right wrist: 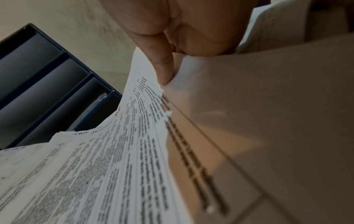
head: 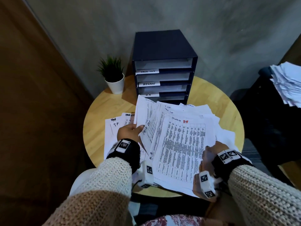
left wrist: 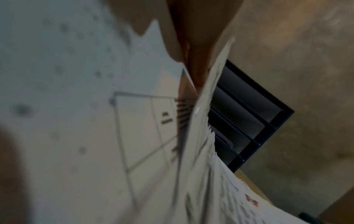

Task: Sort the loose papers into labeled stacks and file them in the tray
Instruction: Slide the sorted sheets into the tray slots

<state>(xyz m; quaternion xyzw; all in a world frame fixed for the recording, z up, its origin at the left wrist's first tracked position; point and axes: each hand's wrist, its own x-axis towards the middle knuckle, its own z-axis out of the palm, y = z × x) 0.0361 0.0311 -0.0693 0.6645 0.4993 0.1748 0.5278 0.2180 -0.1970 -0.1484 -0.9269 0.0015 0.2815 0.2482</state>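
Left hand [head: 130, 132] fingers pinch lifted sheets [head: 145, 111] – right hand [head: 216, 148] fingers grip the paper pile [head: 180, 144] – before the tray [head: 164, 46]

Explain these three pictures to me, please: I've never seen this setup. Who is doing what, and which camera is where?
No machine here: a person sorts papers with bare hands. The big picture comes from a camera on the head; the other two from cameras strapped to each wrist, looking along the fingers.

On the round table stand a dark tray with labeled shelves (ADMIN is readable) and a small plant. In front lies a fanned paper pile.

The left hand grips some lifted sheets. The right hand holds the pile's near edge, its thumb on top.
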